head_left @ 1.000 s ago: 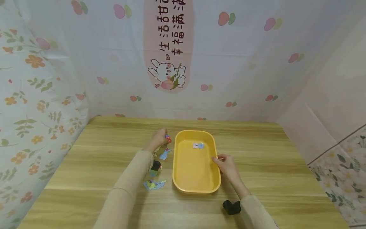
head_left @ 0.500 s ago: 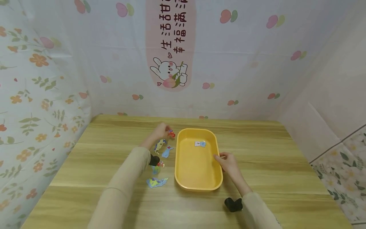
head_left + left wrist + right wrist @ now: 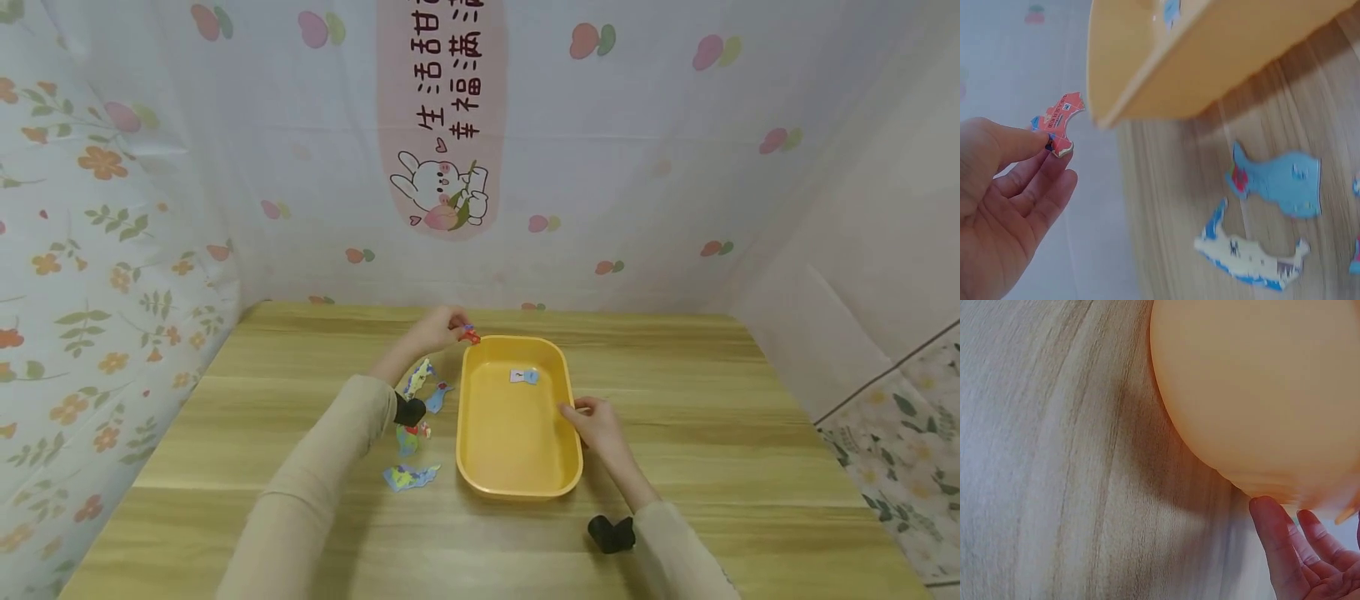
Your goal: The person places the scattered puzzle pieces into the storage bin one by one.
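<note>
We see the left hand [image 3: 441, 329] pinching a thin red puzzle piece [image 3: 1063, 115] that has a round bite in its edge. The piece is at the tray's eleven o'clock, close by the rim. The right hand [image 3: 602, 427] grips the wall of the smooth, round-cornered yellow tray [image 3: 517, 446] at three o'clock. At nine o'clock we spot a flat blue piece [image 3: 1288, 181] on the wood-grain table [image 3: 675, 375].
</note>
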`<state>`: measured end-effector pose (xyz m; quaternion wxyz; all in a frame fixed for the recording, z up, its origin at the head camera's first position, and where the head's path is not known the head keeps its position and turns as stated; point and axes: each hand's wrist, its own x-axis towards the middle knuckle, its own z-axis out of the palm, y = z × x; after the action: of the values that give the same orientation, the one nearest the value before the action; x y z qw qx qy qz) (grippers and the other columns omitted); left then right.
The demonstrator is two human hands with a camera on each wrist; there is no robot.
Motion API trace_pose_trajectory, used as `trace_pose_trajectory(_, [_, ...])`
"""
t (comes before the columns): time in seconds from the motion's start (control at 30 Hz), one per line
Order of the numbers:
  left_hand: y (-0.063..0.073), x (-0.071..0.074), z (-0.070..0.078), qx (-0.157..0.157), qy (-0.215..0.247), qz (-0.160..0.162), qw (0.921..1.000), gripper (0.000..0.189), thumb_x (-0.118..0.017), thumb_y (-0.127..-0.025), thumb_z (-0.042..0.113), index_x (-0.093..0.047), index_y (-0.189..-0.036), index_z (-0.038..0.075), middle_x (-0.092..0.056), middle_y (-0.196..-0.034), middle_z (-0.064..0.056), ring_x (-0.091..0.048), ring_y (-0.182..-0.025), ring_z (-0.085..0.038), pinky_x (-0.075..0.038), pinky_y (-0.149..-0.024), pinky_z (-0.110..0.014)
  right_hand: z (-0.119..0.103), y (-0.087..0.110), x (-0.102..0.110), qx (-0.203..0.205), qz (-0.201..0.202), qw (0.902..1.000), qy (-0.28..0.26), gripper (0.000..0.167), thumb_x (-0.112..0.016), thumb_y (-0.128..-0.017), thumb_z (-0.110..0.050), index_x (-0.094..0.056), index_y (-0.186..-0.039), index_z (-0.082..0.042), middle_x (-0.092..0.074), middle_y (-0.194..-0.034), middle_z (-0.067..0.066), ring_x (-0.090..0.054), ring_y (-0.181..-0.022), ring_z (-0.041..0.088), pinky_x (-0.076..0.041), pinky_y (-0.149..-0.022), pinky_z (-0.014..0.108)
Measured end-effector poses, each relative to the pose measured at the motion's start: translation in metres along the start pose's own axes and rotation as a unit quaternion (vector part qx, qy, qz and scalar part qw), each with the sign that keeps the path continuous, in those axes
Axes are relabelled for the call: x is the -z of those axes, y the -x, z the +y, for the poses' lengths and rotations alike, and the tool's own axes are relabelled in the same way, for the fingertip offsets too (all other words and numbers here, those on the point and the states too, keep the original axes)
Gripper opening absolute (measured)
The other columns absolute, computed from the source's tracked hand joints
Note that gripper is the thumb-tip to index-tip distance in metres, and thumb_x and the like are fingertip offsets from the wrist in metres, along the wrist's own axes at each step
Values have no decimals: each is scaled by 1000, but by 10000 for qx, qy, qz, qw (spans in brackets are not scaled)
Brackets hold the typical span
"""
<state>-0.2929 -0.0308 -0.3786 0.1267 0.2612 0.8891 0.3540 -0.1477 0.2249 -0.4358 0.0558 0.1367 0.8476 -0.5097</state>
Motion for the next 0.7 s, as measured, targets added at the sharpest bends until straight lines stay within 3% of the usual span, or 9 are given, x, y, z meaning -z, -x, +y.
trace_pose_trajectory(0.23, [-4, -18, 19, -329, -321, -108, 9989, 20, -44, -92, -1, -57, -107, -7, -62, -104, -20, -59, -99, -29, -50, -86, -33, 0, 0, 1, -53, 28, 10000, -15, 37, -58, -88, -21, -58, -107, 11, -66, -84, 22, -62, -57, 11, -53, -51, 27])
trace_pose_trajectory(0.37, [-10, -25, 24, -181, -301, -370, 9987, 20, -46, -91, -2, -59, -106, -4, -63, -105, -18, -59, -99, -28, -50, -85, -34, 0, -1, 0, -54, 72, 10000, 3, 36, -59, -87, -21, -58, -105, 10, -67, -82, 21, -61, -56, 11, -53, -50, 26])
trace_pose_trajectory(0.43, [-14, -30, 23, -280, -408, -428, 9979, 20, -45, -92, -1, -59, -106, -1, -63, -105, -16, -60, -99, -25, -50, -85, -32, 1, -1, 0, -28, 79, 10000, 4, 36, -59, -87, -20, -58, -105, 11, -67, -81, 20, -61, -55, 11, -53, -49, 26])
trace_pose_trajectory(0.57, [-61, -64, -35, -1122, -806, -297, 9900, 16, -47, -91, 1, -62, -95, 8, -66, -92, -5, -61, -84, -15, -50, -73, -22, 1, -1, 1, -12, 58, 10000, -38, 37, -58, -87, -21, -58, -107, 11, -67, -82, 20, -62, -56, 12, -54, -51, 27])
trace_pose_trajectory(0.63, [-84, -80, -61, -1138, -926, -539, 9877, 17, -48, -90, 2, -63, -94, 11, -66, -91, -2, -61, -82, -13, -50, -72, -20, 2, -1, 1, -28, 74, 10000, -35, 37, -59, -87, -22, -58, -107, 10, -67, -83, 20, -62, -56, 12, -54, -51, 27])
trace_pose_trajectory(0.7, [-93, -89, -69, -953, -1228, -824, 9844, 21, -49, -89, -1, -64, -95, 11, -66, -94, -2, -61, -85, -15, -50, -76, -23, 3, -1, 1, -43, 84, 9999, -38, 38, -59, -87, -22, -58, -107, 10, -67, -83, 21, -62, -57, 12, -54, -51, 27])
